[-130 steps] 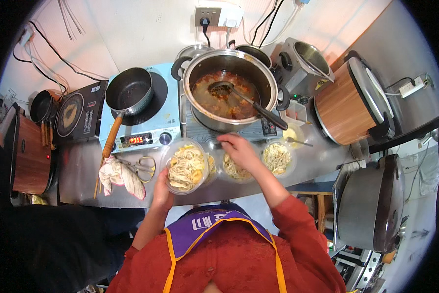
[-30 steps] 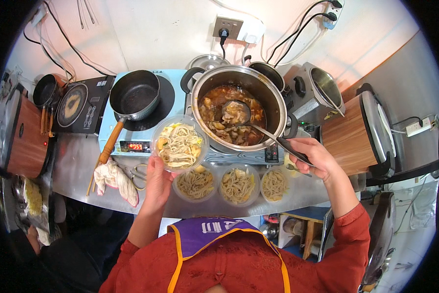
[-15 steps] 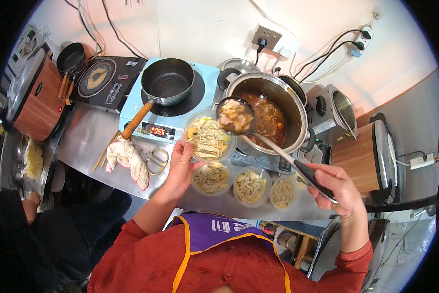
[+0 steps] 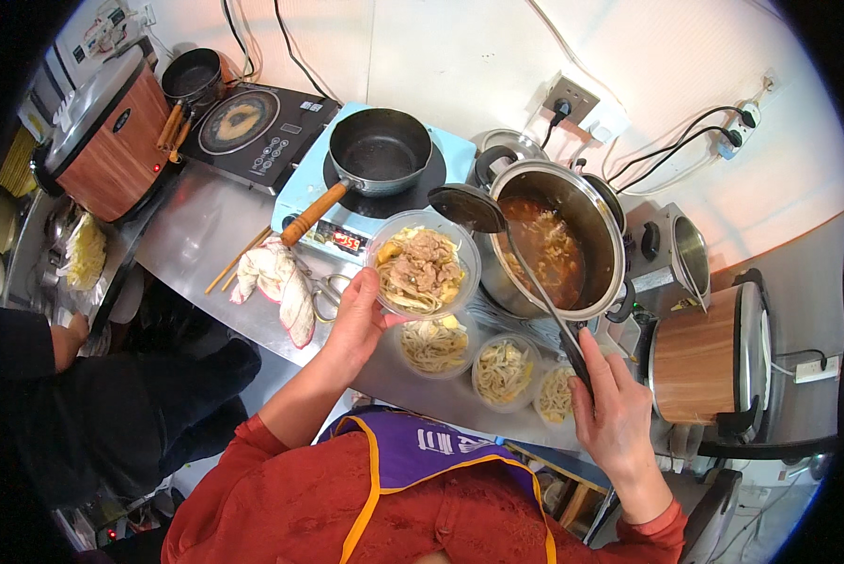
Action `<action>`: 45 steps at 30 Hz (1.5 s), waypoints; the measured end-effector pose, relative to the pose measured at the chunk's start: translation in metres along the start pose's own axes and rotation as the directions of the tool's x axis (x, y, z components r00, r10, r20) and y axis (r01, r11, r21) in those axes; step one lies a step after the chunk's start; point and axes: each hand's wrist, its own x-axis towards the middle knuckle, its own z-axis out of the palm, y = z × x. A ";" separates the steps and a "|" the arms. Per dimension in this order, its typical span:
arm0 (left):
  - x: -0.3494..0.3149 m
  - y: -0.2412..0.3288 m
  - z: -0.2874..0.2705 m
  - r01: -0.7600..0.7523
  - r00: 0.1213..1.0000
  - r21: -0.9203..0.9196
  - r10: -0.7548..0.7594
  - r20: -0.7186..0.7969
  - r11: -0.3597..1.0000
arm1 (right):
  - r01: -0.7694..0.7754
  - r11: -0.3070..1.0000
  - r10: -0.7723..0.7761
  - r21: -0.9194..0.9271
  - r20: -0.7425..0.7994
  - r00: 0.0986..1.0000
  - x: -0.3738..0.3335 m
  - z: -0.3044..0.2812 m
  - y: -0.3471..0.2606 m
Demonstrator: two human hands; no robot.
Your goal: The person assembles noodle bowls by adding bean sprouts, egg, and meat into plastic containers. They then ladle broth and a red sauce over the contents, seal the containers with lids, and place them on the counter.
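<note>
The clear round plastic bowl (image 4: 473, 268), filled with pale noodles topped by cooked meat, is held raised over the steel tabletop (image 4: 196, 235), in front of the light-blue cooker (image 4: 455, 158). The left hand (image 4: 358, 312) supports it at the lower left; the thumb lies at the rim, and the fingers I can make out are pressed against the wall, the rest being hidden beneath.

The right hand (image 4: 619, 409) has its fingers closed around the black handle of the long dark ladle (image 4: 467, 206). The ladle's head is tilted over the near left edge of the large stainless-steel pot (image 4: 570, 199), just beside the bowl; contact between them cannot be determined. The pot contains reddish-brown broth with pieces of food.

Three further clear bowls of noodles (image 4: 505, 408) stand in a row on the tabletop, below the held bowl and the pot. The dark saucepan with a wooden handle (image 4: 382, 155) rests on the cooker. Left of the bowls lie metal scissors (image 4: 329, 301), a crumpled white cloth (image 4: 279, 287) and thin wooden chopsticks (image 4: 239, 258). A co-worker's hand (image 4: 69, 340) is visible at far left.
</note>
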 end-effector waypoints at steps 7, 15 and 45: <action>0.001 0.004 0.007 0.030 1.000 0.013 -0.030 0.008 0.999 | 0.021 0.997 -0.023 0.075 0.034 0.999 0.000 0.005 -0.001; 0.008 -0.002 0.008 -0.076 0.996 0.061 0.078 -0.038 0.995 | -0.019 0.989 0.010 0.144 0.058 0.998 -0.014 -0.015 0.006; 0.023 -0.020 0.014 0.065 0.998 -0.042 -0.064 0.023 0.997 | -0.687 -0.056 0.442 0.725 0.635 0.634 0.033 0.018 0.147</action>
